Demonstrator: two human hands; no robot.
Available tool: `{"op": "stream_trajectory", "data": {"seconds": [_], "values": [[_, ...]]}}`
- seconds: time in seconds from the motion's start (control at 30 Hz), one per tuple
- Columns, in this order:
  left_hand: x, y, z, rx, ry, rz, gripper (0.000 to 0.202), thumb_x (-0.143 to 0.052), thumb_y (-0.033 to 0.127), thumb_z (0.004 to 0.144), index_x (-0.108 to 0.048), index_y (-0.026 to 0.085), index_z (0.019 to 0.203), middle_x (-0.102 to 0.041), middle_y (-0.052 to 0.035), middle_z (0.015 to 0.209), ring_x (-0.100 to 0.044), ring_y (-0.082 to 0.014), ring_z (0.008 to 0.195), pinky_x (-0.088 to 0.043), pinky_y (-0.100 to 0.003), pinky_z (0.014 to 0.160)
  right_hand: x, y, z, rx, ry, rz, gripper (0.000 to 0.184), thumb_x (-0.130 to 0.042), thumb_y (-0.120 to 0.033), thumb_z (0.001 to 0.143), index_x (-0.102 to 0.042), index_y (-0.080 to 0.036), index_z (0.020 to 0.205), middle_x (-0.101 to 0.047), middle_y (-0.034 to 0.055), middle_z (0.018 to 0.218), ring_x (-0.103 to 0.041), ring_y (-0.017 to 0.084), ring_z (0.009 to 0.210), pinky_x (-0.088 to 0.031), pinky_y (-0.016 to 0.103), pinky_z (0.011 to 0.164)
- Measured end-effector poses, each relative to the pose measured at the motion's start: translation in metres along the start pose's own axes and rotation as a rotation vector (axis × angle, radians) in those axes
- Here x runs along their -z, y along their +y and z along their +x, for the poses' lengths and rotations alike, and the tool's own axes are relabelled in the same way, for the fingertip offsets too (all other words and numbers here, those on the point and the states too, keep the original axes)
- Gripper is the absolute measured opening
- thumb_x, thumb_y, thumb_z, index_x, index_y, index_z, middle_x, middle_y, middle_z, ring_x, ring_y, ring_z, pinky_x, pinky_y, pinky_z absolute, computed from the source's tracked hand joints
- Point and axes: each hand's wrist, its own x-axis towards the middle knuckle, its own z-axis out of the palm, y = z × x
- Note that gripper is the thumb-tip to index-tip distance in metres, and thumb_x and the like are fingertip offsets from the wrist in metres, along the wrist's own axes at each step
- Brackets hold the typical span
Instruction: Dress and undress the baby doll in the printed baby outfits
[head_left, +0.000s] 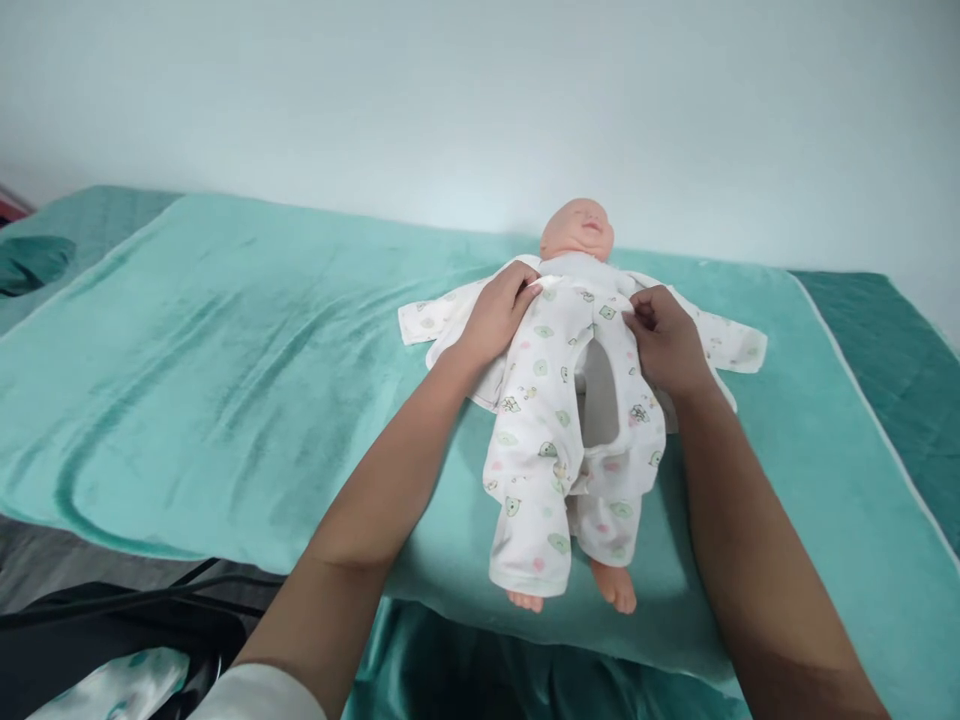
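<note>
A baby doll (pixel 579 230) lies on its back, head toward the wall and feet toward me. Printed baby pants (pixel 536 390) cover its legs and reach up over its belly, with an open gap at the crotch. Under the doll a matching white jacket (pixel 731 342) is spread, sleeves out to both sides. My left hand (pixel 501 310) pinches the waistband at its left edge. At the right edge of the waistband, my right hand (pixel 667 338) has its fingers closed on the pants. Both doll feet (pixel 615 587) stick out below the cuffs.
A turquoise plush blanket (pixel 225 370) covers the bed, over a darker green cover (pixel 900 345). The white wall (pixel 480 110) rises right behind. At lower left are a dark bag-like object (pixel 127 640) and a patterned white cloth (pixel 124 685).
</note>
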Motion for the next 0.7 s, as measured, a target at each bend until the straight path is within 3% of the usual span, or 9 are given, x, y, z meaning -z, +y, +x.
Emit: {"op": "stream_trajectory", "data": {"seconds": [0.17,0.33,0.5,0.6,0.7], "values": [[-0.006,-0.009,0.017,0.121,0.057,-0.020,0.024,-0.050,0.044,0.101,-0.049,0.024,0.088,-0.059,-0.0007,0.079,-0.053,-0.0174,0.074,-0.041,-0.031,0.073,-0.008,0.006,0.026,-0.105,0.039,-0.018,0.016,-0.066,-0.033,0.082,-0.053,-0.025,0.082,-0.047,-0.0032,0.065,-0.045,0.016,0.061,-0.036,0.032,0.061],[-0.012,-0.015,0.023,0.196,0.108,-0.019,0.023,-0.051,0.041,0.101,-0.050,0.023,0.085,-0.060,-0.0018,0.081,-0.056,-0.0193,0.082,-0.045,-0.033,0.080,-0.014,0.006,0.029,-0.237,0.002,0.184,0.031,-0.070,-0.051,0.084,-0.053,-0.025,0.084,-0.049,-0.0035,0.061,-0.041,0.015,0.054,-0.032,0.029,0.052],[-0.010,-0.012,0.023,-0.023,0.007,0.142,0.020,-0.049,0.038,0.101,-0.054,0.022,0.090,-0.065,-0.0103,0.121,-0.056,-0.0250,0.119,-0.042,-0.040,0.103,-0.015,0.003,0.021,0.008,0.029,0.072,0.032,-0.062,-0.056,0.090,-0.059,-0.024,0.085,-0.060,0.0017,0.084,-0.056,0.019,0.079,-0.046,0.034,0.073],[-0.005,-0.012,0.025,0.006,-0.098,0.087,0.021,-0.045,0.039,0.102,-0.054,0.022,0.094,-0.069,-0.0084,0.116,-0.060,-0.0236,0.113,-0.045,-0.038,0.100,-0.016,0.006,0.025,0.233,0.043,0.008,0.030,-0.058,-0.054,0.093,-0.057,-0.025,0.086,-0.064,0.0063,0.114,-0.057,0.026,0.112,-0.045,0.042,0.097],[-0.002,-0.012,0.031,0.087,-0.117,0.056,0.020,-0.045,0.039,0.102,-0.054,0.023,0.094,-0.070,-0.0053,0.101,-0.064,-0.0226,0.098,-0.047,-0.036,0.090,-0.016,0.008,0.031,0.199,-0.015,-0.008,0.024,-0.053,-0.048,0.097,-0.056,-0.026,0.090,-0.066,0.0055,0.121,-0.059,0.026,0.112,-0.044,0.042,0.097]]}}
